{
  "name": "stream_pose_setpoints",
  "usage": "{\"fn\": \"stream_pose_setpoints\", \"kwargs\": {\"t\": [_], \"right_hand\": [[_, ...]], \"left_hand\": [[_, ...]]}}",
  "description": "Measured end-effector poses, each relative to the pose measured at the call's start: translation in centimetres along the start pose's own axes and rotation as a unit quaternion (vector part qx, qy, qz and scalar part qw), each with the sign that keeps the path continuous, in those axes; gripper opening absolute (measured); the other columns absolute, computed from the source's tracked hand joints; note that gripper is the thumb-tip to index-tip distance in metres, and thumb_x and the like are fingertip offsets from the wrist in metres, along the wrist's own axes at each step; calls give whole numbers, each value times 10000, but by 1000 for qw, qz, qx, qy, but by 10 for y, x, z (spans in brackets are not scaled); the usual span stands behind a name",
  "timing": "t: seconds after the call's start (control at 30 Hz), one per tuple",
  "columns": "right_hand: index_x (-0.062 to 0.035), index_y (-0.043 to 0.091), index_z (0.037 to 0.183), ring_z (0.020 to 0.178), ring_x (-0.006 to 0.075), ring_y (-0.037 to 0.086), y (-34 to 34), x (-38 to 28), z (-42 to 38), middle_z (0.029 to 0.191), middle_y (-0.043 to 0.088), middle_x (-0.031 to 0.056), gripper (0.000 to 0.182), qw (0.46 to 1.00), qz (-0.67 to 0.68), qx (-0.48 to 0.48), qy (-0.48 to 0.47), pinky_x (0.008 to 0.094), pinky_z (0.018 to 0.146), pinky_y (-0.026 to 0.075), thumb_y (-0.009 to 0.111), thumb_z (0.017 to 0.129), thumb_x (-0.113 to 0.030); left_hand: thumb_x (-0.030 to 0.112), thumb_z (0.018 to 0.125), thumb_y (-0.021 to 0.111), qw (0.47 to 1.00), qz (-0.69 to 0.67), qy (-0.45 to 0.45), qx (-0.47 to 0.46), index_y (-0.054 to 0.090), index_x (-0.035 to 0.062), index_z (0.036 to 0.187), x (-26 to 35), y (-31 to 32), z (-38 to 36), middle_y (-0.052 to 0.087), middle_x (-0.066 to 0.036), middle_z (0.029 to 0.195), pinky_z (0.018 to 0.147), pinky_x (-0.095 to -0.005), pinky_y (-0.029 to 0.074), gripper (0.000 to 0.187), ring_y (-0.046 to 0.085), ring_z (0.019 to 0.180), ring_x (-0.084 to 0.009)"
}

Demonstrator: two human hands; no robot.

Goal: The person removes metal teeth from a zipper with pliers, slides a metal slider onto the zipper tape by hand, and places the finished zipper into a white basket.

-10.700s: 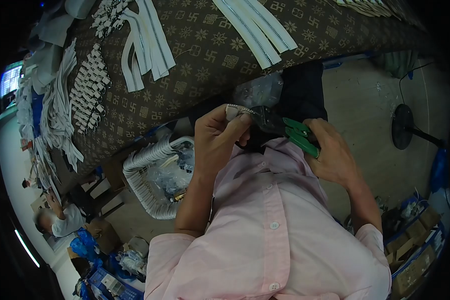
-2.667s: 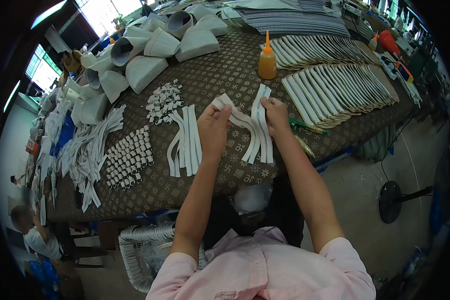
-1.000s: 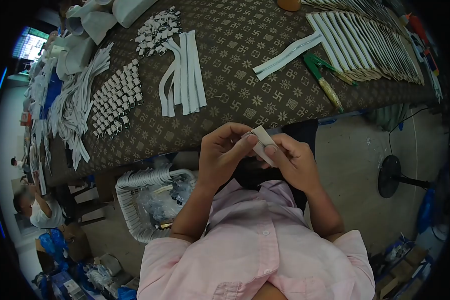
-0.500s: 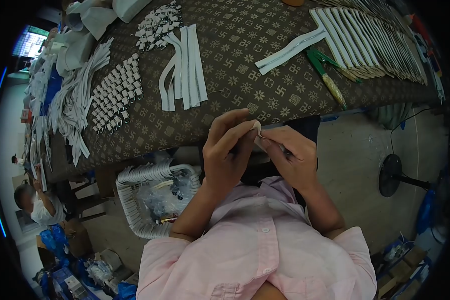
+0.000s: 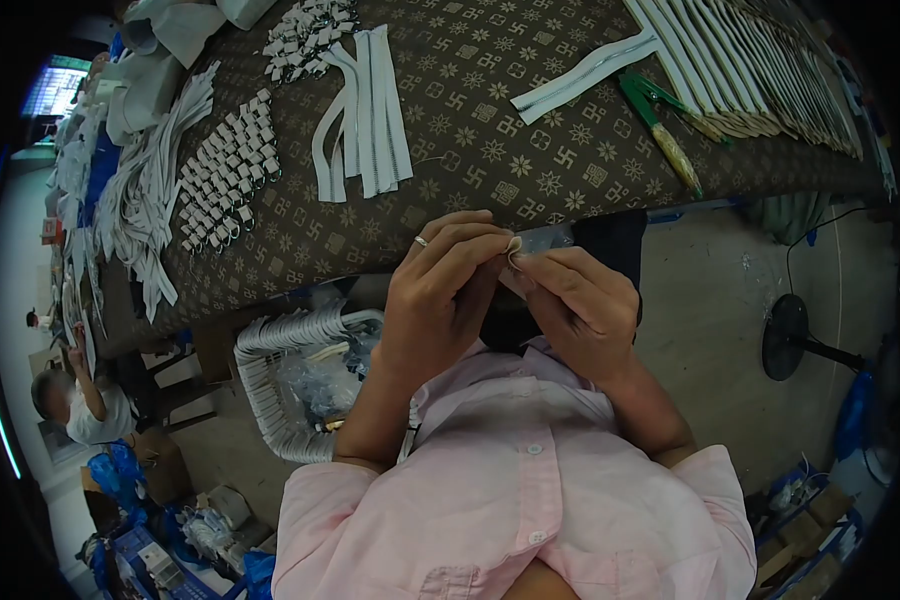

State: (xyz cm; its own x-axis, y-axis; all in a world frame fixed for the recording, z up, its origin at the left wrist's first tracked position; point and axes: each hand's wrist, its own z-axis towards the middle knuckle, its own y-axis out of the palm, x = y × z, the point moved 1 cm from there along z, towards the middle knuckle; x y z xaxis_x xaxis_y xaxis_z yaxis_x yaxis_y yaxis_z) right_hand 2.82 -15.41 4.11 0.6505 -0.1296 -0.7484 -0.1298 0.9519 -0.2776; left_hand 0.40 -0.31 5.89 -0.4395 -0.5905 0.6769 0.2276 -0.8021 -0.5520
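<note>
Just in front of the table's near edge, my left hand (image 5: 442,285) and my right hand (image 5: 585,308) meet fingertip to fingertip. Both pinch a white zipper (image 5: 513,246), whose end is bent into a small loop between them. Most of the strip is hidden behind the fingers. Beyond my left hand lie several long white zippers (image 5: 377,120) with dark metal teeth. Farther left are rows of small white-and-dark zipper sliders (image 5: 228,172) and a loose heap of sliders (image 5: 308,38). Green-handled pliers (image 5: 660,130) rest on the right of the table.
The table has a brown patterned cloth (image 5: 480,130). A row of finished-looking zippers (image 5: 745,75) covers its right end, with one zipper (image 5: 582,78) jutting out. White strips (image 5: 160,190) hang at left. Below stand a wrapped basket (image 5: 260,390) and a dark stand (image 5: 785,337). Another person (image 5: 95,405) sits far left.
The view has shifted slightly, so the tabletop appears a little higher. Both hands still pinch the zipper, and its bent end now shows as a tighter loop.
</note>
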Motion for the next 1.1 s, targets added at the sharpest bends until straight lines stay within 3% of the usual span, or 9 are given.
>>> {"fn": "stream_pose_setpoints", "kwargs": {"t": [0.33,0.53,0.7,0.83,1.1], "right_hand": [[-1,639,889,608,167,627,-4,2,2,772,641,106,223,998,-22,-47,-43,242,508,482,680,685,77],[-4,643,898,624,173,629,-13,1,7,766,650,104,229,998,-16,-67,1,252,531,483,697,683,54],[-16,628,903,624,211,620,-15,2,10,745,631,98,245,993,31,-111,18,281,528,476,694,673,38],[-12,629,884,629,212,619,-12,5,8,742,630,96,220,992,57,-108,28,280,546,479,678,681,56],[-8,625,856,702,179,620,-10,10,4,792,630,92,168,979,130,-81,132,256,616,477,658,702,49]], "left_hand": [[28,739,649,995,28,13,-90,605,21,891,-5,-14,4,622,-88,869,705,-348,482,157,604,886,-268],[9,702,643,989,-44,16,-141,588,19,843,-8,-20,8,606,-91,810,644,-336,469,152,591,776,-265],[-6,688,621,978,-120,-31,-170,584,7,774,-10,-19,7,580,-98,735,575,-327,447,94,556,647,-246],[-10,694,619,977,-116,-62,-169,589,1,770,-14,-18,4,578,-99,735,570,-306,448,82,561,638,-225],[-23,711,612,985,-147,-79,-32,592,-10,799,-8,2,-8,581,-108,738,567,-288,449,91,569,633,-204]]}}
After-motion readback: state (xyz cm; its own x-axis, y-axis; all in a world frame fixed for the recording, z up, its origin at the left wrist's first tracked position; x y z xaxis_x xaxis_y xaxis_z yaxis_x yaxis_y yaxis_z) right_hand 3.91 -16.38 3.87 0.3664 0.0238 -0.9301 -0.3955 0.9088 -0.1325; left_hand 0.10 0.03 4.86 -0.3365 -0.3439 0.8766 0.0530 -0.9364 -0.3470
